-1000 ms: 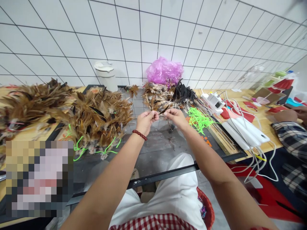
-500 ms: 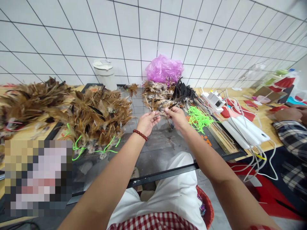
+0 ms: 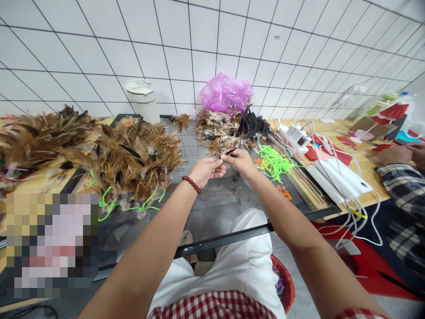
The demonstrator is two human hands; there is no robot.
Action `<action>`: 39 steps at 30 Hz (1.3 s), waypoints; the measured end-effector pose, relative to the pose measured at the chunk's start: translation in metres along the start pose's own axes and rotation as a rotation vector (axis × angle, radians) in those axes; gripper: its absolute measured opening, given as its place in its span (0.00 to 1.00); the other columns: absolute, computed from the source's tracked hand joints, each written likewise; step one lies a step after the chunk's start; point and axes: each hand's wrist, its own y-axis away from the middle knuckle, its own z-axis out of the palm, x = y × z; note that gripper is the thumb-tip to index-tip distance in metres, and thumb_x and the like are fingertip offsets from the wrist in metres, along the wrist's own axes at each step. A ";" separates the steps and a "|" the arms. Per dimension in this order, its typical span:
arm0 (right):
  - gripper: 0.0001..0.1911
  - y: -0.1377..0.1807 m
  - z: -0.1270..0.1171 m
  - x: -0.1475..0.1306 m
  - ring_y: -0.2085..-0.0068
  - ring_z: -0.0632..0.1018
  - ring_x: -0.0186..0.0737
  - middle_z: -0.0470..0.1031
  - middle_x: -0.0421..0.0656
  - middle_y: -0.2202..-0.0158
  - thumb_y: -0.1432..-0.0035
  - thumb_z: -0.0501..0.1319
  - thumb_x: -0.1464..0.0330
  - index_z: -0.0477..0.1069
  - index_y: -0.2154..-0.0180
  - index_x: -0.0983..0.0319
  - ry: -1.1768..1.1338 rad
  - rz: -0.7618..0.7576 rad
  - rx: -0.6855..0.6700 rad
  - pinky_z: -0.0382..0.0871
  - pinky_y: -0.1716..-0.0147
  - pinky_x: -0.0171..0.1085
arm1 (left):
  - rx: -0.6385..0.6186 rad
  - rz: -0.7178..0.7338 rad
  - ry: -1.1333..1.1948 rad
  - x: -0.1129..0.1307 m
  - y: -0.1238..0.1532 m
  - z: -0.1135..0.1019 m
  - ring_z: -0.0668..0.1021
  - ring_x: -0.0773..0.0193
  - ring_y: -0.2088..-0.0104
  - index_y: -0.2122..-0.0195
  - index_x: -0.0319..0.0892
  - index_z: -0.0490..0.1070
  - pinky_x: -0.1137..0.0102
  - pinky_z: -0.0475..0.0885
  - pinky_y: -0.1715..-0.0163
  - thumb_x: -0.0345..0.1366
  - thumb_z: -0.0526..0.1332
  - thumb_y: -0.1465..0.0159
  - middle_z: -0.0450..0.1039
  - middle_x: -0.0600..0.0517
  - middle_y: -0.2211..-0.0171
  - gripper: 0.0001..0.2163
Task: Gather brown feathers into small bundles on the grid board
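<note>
Over the dark glass tabletop (image 3: 212, 199), my left hand (image 3: 207, 170) and my right hand (image 3: 241, 162) meet fingertip to fingertip. A dark brown feather (image 3: 229, 152) shows at the fingertips of my right hand, which is closed in a pinch. My left hand is pinched too, on small feather ends mostly hidden by the fingers. Just beyond my hands lies a heap of mottled feathers (image 3: 215, 128), with black feathers (image 3: 254, 126) at its right. To the left is a big pile of brown feathers (image 3: 142, 155), with green ties along its near edge.
Bright green cord (image 3: 275, 161) lies tangled right of my hands, beside thin sticks (image 3: 303, 181). White chargers and cables (image 3: 341, 181) crowd the right side. At the wall stand a white lidded cup (image 3: 142, 99) and a pink plastic bag (image 3: 226, 93). Another person's hands (image 3: 396, 155) are far right.
My hands have come together from slightly apart, the fingertips now touching. A dark feather shows more plainly at my right fingertips. The view has shifted slightly.
</note>
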 end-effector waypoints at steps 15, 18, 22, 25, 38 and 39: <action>0.19 0.008 0.006 -0.008 0.72 0.67 0.31 0.68 0.37 0.76 0.56 0.66 0.54 0.71 0.75 0.64 0.043 0.021 -0.213 0.62 0.67 0.33 | 0.098 0.186 0.293 -0.007 -0.008 0.001 0.75 0.68 0.66 0.73 0.37 0.76 0.72 0.69 0.62 0.34 0.72 0.54 0.76 0.50 0.70 0.09; 0.19 0.008 0.005 -0.007 0.75 0.63 0.29 0.65 0.35 0.79 0.56 0.66 0.53 0.70 0.76 0.64 0.076 0.044 -0.148 0.58 0.72 0.33 | 0.142 0.191 0.291 -0.006 -0.008 0.002 0.73 0.72 0.72 0.73 0.36 0.77 0.75 0.66 0.71 0.33 0.72 0.54 0.75 0.50 0.72 0.09; 0.17 0.004 0.001 -0.007 0.75 0.62 0.29 0.66 0.36 0.79 0.56 0.66 0.55 0.70 0.74 0.64 0.099 0.019 -0.073 0.57 0.73 0.33 | 0.189 0.211 0.308 -0.006 -0.008 0.004 0.69 0.74 0.76 0.73 0.35 0.76 0.76 0.63 0.75 0.33 0.72 0.54 0.73 0.52 0.74 0.09; 0.15 0.000 -0.012 -0.016 0.75 0.64 0.30 0.68 0.37 0.77 0.53 0.63 0.57 0.70 0.73 0.63 0.169 -0.054 0.104 0.58 0.72 0.33 | 0.207 0.220 0.328 -0.007 -0.009 0.005 0.70 0.74 0.76 0.73 0.35 0.76 0.76 0.64 0.75 0.32 0.72 0.53 0.72 0.52 0.76 0.09; 0.14 0.087 -0.109 -0.064 0.67 0.75 0.38 0.78 0.44 0.67 0.47 0.61 0.60 0.75 0.62 0.62 1.492 0.293 -0.162 0.60 0.70 0.33 | 0.155 0.170 0.373 -0.004 -0.009 0.002 0.70 0.75 0.75 0.73 0.35 0.75 0.77 0.65 0.74 0.29 0.70 0.51 0.71 0.52 0.76 0.06; 0.16 0.098 -0.104 -0.056 0.65 0.76 0.39 0.78 0.46 0.63 0.46 0.61 0.59 0.73 0.59 0.62 1.520 0.259 -0.133 0.61 0.69 0.33 | 0.150 0.171 0.375 -0.004 -0.008 0.002 0.70 0.75 0.75 0.73 0.35 0.75 0.77 0.65 0.74 0.29 0.70 0.51 0.71 0.52 0.76 0.06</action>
